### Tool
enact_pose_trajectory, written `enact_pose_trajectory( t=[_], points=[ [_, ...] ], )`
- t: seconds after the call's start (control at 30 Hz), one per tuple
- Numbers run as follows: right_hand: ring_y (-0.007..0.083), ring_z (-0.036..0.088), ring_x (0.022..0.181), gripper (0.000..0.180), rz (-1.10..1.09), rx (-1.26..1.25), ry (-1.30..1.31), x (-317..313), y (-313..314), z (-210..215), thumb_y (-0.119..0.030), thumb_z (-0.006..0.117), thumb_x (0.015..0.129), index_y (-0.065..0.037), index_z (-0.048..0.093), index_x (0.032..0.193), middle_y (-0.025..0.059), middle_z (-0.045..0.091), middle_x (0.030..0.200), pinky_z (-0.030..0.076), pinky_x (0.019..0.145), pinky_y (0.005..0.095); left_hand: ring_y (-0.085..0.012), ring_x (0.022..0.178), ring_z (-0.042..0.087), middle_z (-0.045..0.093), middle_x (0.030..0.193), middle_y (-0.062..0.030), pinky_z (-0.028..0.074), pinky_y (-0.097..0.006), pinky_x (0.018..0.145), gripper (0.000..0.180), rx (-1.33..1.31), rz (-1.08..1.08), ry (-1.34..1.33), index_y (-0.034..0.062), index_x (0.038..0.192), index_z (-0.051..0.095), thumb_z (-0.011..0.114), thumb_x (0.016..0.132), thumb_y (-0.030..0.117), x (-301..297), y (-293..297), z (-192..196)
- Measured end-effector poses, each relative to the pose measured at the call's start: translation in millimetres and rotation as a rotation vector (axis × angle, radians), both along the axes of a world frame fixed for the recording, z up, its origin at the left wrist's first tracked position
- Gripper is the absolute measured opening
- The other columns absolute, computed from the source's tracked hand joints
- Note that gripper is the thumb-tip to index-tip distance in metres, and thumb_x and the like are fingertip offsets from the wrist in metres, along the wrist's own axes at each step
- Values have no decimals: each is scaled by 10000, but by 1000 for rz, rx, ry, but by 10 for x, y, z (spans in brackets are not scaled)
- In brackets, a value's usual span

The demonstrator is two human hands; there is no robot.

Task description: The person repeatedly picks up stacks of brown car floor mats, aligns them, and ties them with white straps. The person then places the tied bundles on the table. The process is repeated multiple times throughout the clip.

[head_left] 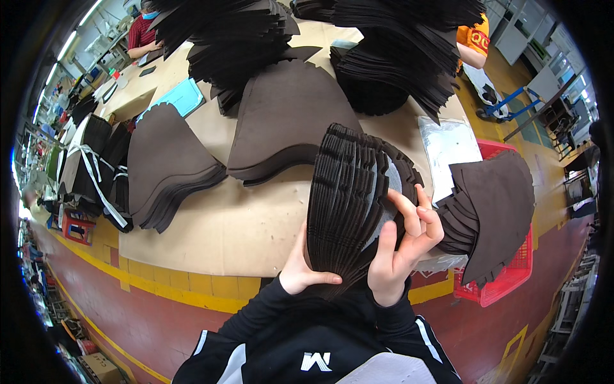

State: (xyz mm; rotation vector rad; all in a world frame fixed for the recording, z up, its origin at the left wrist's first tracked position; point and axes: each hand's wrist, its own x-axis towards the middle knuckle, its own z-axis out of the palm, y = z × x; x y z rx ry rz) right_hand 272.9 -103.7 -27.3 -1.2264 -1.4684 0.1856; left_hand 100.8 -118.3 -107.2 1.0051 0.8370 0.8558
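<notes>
Upright between two bare hands, a fanned stack of dark brown cut pieces [339, 198] stood at the near edge of a tan-topped worktable [211, 246], its layers splayed toward the top and narrowing toward the wearer's body. The left hand [299, 265] was closed around the lower left side of the stack, thumb across the near edge, the other fingers largely hidden behind it. The right hand [406, 253] was partly open at the stack's right side, its fingers bent and spread, its thumb raised; a fingertip overlapped a greyish face [391, 182] among the layers, though how firmly it touched could not be told. Farther in on the table lay a large central stack [288, 105] of curved brown pieces, with a smaller stack [167, 160] to its left. Tall dark piles [240, 45] rose at the back, and a light blue folder [185, 99] lay behind the smaller stack. At right, more brown pieces [499, 205] rested over a red basket [489, 291] beside the table. Across the worktable, a person in a red top [142, 35] sat at left; an orange sleeve [474, 38] showed at right.
</notes>
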Motion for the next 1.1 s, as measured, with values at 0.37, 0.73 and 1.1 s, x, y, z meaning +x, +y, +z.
enact_pose_trajectory(
  t=[0.37,0.73,1.1],
  points=[
    [330,421,1298,345,-5,34,-153,-13,40,-26,42,458,866,-50,360,1184,207,585,1202,203,1153,504,-256,1437,219,243,1528,-145,174,-379,1179,1323,62,10,-21,21,1528,51,937,551,127,11,16,-38],
    [326,421,1280,240,-65,82,-78,-113,64,-12,-51,520,884,-18,500,1122,217,516,1297,267,1102,477,-260,1451,194,211,1548,-147,165,-380,1185,1370,60,-1,-41,21,1532,27,953,530,147,5,27,-64],
    [374,425,1264,102,-138,-38,-170,-158,41,187,-106,612,770,-29,623,834,248,435,1430,313,1063,454,-264,1461,179,177,1565,-159,165,-385,1186,1408,79,7,-65,27,1534,-22,956,529,148,10,26,-50]
  ],
)
